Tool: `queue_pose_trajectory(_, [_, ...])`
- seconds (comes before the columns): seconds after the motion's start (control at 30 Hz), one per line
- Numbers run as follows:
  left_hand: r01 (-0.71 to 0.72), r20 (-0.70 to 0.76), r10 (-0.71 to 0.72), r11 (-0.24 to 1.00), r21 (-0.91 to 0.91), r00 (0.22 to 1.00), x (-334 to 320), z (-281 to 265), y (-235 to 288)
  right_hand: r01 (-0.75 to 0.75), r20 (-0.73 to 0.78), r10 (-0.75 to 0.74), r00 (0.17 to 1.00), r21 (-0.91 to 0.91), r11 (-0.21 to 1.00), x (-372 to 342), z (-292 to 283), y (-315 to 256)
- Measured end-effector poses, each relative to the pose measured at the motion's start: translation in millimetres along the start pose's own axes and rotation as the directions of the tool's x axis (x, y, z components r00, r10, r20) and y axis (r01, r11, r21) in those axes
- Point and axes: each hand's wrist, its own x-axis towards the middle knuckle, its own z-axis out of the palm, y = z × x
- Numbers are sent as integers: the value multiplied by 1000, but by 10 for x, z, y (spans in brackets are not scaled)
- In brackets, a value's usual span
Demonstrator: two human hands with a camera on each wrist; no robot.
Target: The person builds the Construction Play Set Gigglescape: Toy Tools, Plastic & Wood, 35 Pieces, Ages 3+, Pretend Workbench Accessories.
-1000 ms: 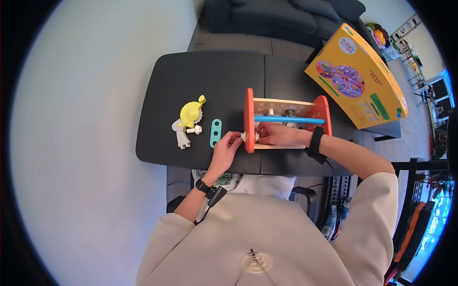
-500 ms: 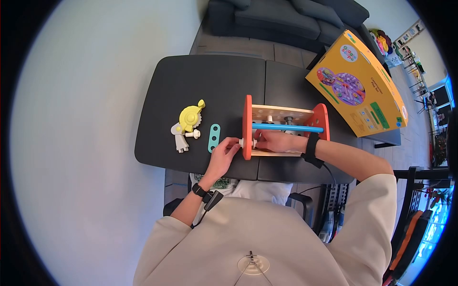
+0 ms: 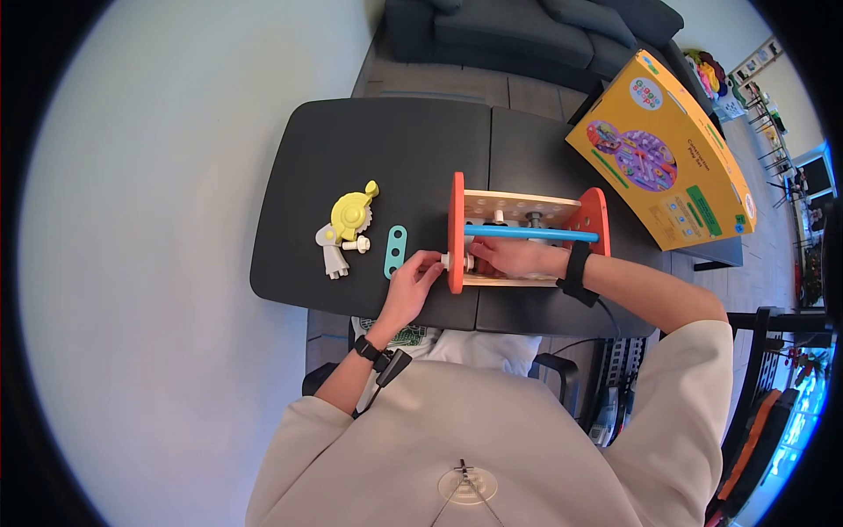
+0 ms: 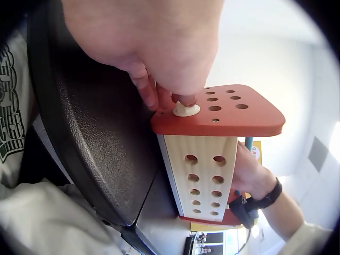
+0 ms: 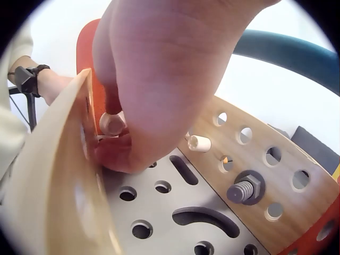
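A wooden toy toolbox with red end panels [image 3: 457,206] and a blue handle bar [image 3: 536,233] stands on the table. My left hand [image 3: 409,288] is at the outside of its left end panel, fingertips pinching a white bolt [image 4: 186,110] whose head sits against the red face. Inside the box, my right hand [image 3: 520,259] reaches under the bar. Its thumb and fingers pinch a white nut [image 5: 111,125] on the inner side of that panel. The holed grey floor [image 5: 164,202] lies beneath this hand.
Left of the toolbox lie a teal three-hole strip [image 3: 396,242], a yellow saw-toothed piece [image 3: 351,213] joined to a grey piece [image 3: 335,263], and a white bolt [image 3: 356,246]. A grey bolt [image 5: 247,188] and white peg [image 5: 200,143] stick through the toolbox's far wall. A yellow carton [image 3: 667,149] stands at back right.
Both hands stay at the left end panel, with only slight finger movement. The whole head view has shifted a little; the things on the table keep their places.
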Motion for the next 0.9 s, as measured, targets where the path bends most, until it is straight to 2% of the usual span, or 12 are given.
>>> queue_pose_trajectory(0.23, [-11,-10,11,1000,16,1000,10,5,-26,235,-29,-246,969,-210,949,56,40,81])
queue_pose_trajectory(0.3, [-11,-10,11,999,31,1000,8,2,-24,4,-28,-3,1000,13,1000,9,-9,-7])
queue_pose_trajectory(0.43, [5,-7,-4,998,65,1000,-11,-2,60,24,36,-26,999,66,998,-39,-2,-72])
queue_pose_trajectory(0.5, [5,-6,-5,998,65,1000,-9,-3,59,100,-7,-102,995,-146,984,-69,2,-109])
queue_pose_trajectory(0.53, [5,-3,-5,998,66,1000,-9,-3,57,100,-7,-102,995,-146,984,-46,-1,-81])
queue_pose_trajectory(0.6, [0,-3,0,998,62,1000,-1,-2,27,-12,-10,13,1000,57,998,-6,-13,-66])
queue_pose_trajectory(0.63, [-7,-3,7,998,57,1000,1,-2,15,-13,-10,13,1000,58,998,-27,-11,-91])
queue_pose_trajectory(0.73, [3,-8,-3,998,56,1000,-5,-2,21,71,18,-70,997,-58,996,-10,34,-51])
queue_pose_trajectory(0.8, [1,-7,-1,999,51,1000,-4,1,33,318,-119,-370,921,-315,894,118,118,95])
queue_pose_trajectory(0.83, [-1,-5,1,999,45,1000,-6,2,38,318,-119,-369,922,-315,894,82,102,55])
queue_pose_trajectory(0.87, [0,-6,0,999,46,1000,-6,2,42,173,-127,-182,975,-81,982,38,71,16])
queue_pose_trajectory(0.9, [2,-6,-2,999,43,1000,-8,3,45,6,-89,8,996,155,988,-19,51,-77])
